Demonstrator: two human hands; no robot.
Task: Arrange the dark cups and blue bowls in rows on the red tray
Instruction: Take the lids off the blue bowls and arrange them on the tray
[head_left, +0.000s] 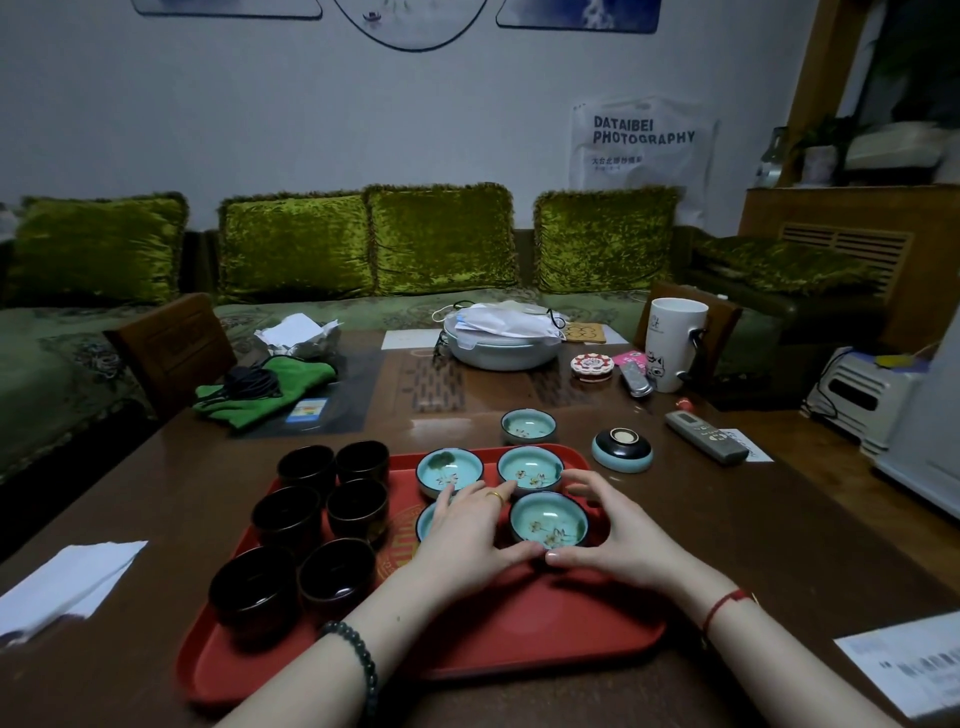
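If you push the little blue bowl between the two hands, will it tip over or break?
Probably not tip: the blue bowl is low and wide, sitting flat on the red tray. It would likely slide, since both look smooth and glossy. It looks like glazed ceramic, so knocking the bowl behind it might chip it.
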